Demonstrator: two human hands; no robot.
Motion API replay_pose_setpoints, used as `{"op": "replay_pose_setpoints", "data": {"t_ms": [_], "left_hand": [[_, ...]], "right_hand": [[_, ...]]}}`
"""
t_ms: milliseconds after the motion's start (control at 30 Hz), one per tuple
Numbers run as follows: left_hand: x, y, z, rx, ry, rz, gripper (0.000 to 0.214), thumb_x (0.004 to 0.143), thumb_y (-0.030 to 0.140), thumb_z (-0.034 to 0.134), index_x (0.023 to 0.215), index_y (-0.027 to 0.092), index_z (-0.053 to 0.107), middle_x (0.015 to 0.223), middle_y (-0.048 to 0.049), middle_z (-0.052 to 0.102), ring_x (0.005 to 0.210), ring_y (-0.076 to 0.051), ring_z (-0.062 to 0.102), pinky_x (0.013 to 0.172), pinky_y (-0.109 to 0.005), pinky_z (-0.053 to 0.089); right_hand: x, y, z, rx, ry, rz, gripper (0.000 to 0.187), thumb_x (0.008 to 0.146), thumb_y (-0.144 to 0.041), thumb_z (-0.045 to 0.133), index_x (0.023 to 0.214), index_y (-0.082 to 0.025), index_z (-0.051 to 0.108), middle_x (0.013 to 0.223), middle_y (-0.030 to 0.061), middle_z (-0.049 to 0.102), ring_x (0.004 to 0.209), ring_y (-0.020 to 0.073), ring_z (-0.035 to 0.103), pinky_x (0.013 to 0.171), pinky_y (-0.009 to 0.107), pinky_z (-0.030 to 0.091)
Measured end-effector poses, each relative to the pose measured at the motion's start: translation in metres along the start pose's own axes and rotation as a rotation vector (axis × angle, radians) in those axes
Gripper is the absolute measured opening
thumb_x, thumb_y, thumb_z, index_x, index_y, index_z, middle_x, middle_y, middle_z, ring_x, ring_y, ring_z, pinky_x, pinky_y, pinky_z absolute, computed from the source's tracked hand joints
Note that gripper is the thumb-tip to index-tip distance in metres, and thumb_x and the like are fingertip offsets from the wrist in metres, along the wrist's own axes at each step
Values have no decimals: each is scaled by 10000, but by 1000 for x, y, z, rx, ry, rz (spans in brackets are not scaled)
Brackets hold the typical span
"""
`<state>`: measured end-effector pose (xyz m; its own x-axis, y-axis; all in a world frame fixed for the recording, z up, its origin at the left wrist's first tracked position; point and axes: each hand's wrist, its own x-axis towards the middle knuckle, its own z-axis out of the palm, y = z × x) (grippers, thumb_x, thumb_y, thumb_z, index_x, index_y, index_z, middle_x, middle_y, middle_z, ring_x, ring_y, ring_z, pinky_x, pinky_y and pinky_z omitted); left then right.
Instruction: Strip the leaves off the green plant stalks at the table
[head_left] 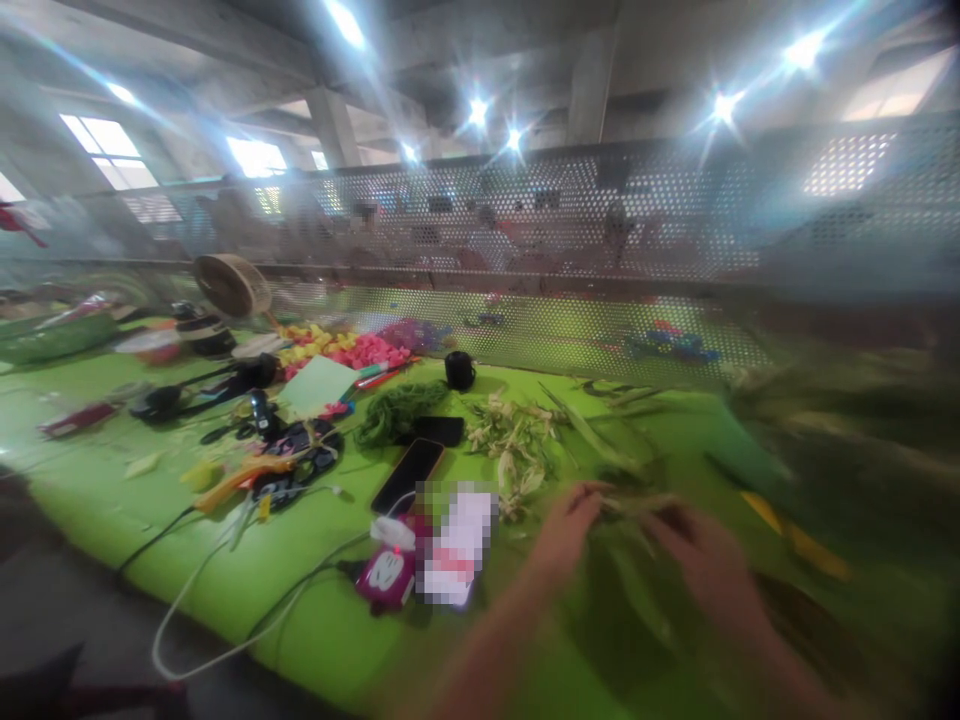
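Observation:
My left hand [568,530] is closed, its fingers pinching one end of a pale green leafy stem [626,505]. My right hand [697,548] grips the same stem from the other side, fingers bent around it. Motion blur and dim light hide the fine detail between the fingertips. A long green leaf [643,598] shows below the stem, between the two forearms. Beyond my left hand lies a loose pile of pale cream-green artificial flowers or leaves [517,440].
Left of my hands are a lit phone [459,548], a dark phone [409,476], a magenta box [386,577] with cables, and an orange glue gun [244,478]. A perforated metal screen [525,230] borders the green table [337,620]. Blurred foliage [862,430] stands at right.

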<state>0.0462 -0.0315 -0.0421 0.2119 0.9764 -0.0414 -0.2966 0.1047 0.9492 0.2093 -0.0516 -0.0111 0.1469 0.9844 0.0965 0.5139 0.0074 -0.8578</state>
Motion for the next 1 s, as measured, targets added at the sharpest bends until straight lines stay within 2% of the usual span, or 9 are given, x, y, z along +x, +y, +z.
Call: {"op": "replay_pose_setpoints", "data": {"t_ms": [100, 267, 433, 567, 667, 733, 833, 1000], "left_hand": [[0, 2, 0, 92, -4, 91, 276, 816, 366, 596, 1004, 171, 655, 988, -66, 659, 930, -184, 570, 864, -293, 421], [1, -6, 2, 330, -27, 159, 95, 766, 196, 602, 838, 159, 651, 876, -63, 656, 866, -195, 572, 831, -305, 423], [1, -11, -1, 395, -105, 146, 187, 778, 130, 490, 909, 180, 614, 876, -36, 631, 834, -170, 553, 800, -284, 412], [-3, -5, 1, 422, -128, 136, 206, 827, 188, 453, 928, 191, 632, 854, -30, 635, 814, -173, 547, 770, -274, 402], [-3, -2, 2, 448, -154, 160, 211, 846, 268, 488, 916, 180, 666, 855, -41, 653, 805, -181, 554, 747, -270, 402], [-3, -2, 3, 470, -159, 186, 196, 832, 263, 519, 910, 176, 676, 855, -46, 657, 806, -183, 554, 747, -270, 400], [-2, -2, 3, 490, -120, 201, 163, 814, 236, 533, 855, 172, 677, 823, -46, 647, 783, -180, 538, 745, -276, 389], [-1, -2, 6, 329, -57, 118, 155, 807, 258, 536, 779, 158, 650, 721, -23, 598, 694, -152, 508, 694, -261, 382]], "right_hand": [[-1, 0, 0, -37, 1, -34, 239, 734, -449, 594, 743, -229, 689, 738, 30, 742, 696, 228, 664, 624, 294, 477], [-2, -4, 2, -5, -36, -21, 229, 726, -444, 605, 711, -227, 677, 716, 27, 737, 683, 226, 665, 587, 280, 463], [-3, -3, 4, -12, -78, -3, 244, 742, -449, 583, 708, -220, 661, 693, 28, 723, 685, 230, 662, 563, 277, 454], [-3, 3, 5, -56, -36, -6, 249, 736, -455, 589, 698, -222, 669, 684, 21, 716, 650, 211, 642, 561, 268, 439], [-3, 8, 6, -69, -10, -1, 263, 743, -471, 582, 683, -224, 648, 664, 12, 701, 630, 201, 627, 539, 261, 426], [-3, 10, 7, -53, -17, -8, 272, 762, -480, 566, 700, -225, 635, 664, 10, 694, 631, 198, 624, 539, 260, 429], [-4, 11, 8, -21, -27, -18, 265, 769, -477, 564, 712, -225, 623, 656, 13, 688, 643, 202, 634, 559, 265, 450], [-3, 4, 9, 9, -50, -9, 229, 739, -443, 610, 744, -218, 647, 723, 35, 719, 698, 217, 662, 606, 277, 480]]}}
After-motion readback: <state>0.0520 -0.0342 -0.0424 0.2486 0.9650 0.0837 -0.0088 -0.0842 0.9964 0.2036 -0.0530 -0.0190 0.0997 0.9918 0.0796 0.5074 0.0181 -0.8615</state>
